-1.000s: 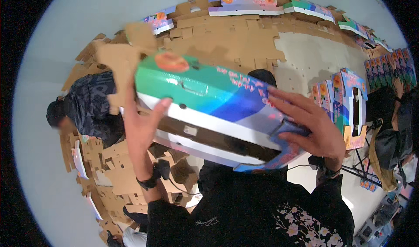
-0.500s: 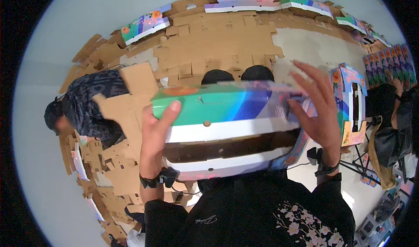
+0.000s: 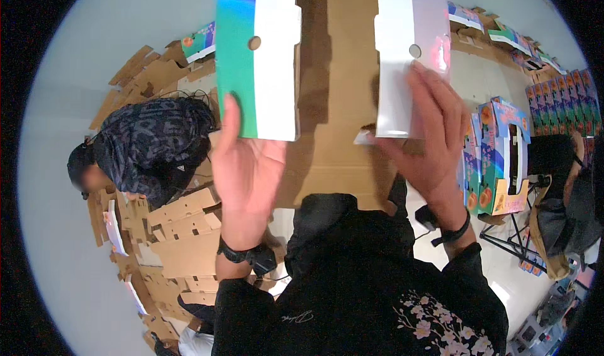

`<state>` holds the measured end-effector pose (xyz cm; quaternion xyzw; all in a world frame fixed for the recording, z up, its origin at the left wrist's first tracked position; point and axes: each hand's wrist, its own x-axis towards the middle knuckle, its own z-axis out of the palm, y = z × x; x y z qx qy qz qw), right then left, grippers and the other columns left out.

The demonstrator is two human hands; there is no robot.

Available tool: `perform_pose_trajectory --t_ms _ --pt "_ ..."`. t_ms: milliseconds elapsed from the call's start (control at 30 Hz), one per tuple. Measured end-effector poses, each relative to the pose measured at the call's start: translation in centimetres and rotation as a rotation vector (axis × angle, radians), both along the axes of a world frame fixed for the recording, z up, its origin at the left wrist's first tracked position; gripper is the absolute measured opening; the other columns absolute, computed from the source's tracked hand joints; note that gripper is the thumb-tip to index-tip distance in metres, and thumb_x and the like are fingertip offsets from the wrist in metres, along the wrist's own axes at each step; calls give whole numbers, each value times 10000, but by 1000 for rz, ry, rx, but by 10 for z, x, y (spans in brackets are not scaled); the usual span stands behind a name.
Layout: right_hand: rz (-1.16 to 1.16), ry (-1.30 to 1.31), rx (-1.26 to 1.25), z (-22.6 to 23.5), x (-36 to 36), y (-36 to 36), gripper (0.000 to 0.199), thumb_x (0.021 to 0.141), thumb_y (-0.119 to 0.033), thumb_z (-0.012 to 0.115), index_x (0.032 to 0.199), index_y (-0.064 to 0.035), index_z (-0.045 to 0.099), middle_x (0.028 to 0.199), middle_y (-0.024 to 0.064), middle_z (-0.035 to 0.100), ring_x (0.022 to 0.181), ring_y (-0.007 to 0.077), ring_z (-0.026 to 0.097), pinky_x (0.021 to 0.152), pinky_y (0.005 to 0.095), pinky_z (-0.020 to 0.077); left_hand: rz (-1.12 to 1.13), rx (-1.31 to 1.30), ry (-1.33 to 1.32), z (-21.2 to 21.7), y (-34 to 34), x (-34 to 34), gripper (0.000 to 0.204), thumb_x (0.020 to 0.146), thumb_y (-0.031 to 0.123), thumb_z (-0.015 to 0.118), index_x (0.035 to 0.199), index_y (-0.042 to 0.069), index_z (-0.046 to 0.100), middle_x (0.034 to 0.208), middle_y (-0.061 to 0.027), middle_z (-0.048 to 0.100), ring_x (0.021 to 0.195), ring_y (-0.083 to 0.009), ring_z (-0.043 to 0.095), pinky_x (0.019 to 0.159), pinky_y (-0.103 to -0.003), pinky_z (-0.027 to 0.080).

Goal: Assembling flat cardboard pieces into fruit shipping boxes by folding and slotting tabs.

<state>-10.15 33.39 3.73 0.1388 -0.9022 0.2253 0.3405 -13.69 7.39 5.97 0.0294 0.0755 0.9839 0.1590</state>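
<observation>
A printed cardboard box [image 3: 277, 73], green, blue and white on the left and white and lilac on the right, is held up before me. Its long gap and the brown inside face me, and its upper end runs out of view. My left hand [image 3: 248, 173] grips the lower left corner, thumb along the green side, with the other fingers hidden behind the panel. At the lower right corner, my right hand [image 3: 434, 136] has its fingers on the lilac and white panel. Its thumb is beside a small white flap [image 3: 363, 138]. A brown cardboard flap [image 3: 333, 183] extends toward my body.
On the left a person in dark clothes [image 3: 151, 145] bends over flattened cardboard [image 3: 195, 249]. To the right, finished-looking boxes [image 3: 497, 161] stand beside a black tripod [image 3: 516, 233]. A row of similar boxes [image 3: 563, 101] and another person's arm [image 3: 576, 158] are further right.
The box has turned from lying crosswise to lengthwise and moved up and away. My right hand, spread beside it before, now holds its right panel. The person on the left no longer holds up cardboard.
</observation>
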Motion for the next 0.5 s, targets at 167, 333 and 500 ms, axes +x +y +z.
perform_pose_trajectory --t_ms 167,333,500 --pt "69 66 64 -24 -12 25 545 731 -110 799 1266 -102 695 1369 87 651 1249 283 608 1108 447 434 126 -248 -252 -32 12 15 399 1111 206 440 1450 -2 463 1456 -169 567 1330 -274 571 1137 -424 493" --pt "165 -272 -30 -62 5 34 566 760 -49 759 1311 -83 634 1404 113 605 1286 311 565 1107 458 436 141 -375 -336 -76 17 47 372 1097 155 470 1432 -5 474 1427 -148 581 1327 -269 562 1187 -426 442" --pt "-220 -326 -3 -94 50 40 732 813 -125 809 1454 -51 464 1337 191 589 1273 327 549 1089 456 443 3 -1071 -145 -98 1 70 447 1027 157 620 1406 -31 477 1452 -161 528 1364 -289 493 1185 -431 394"
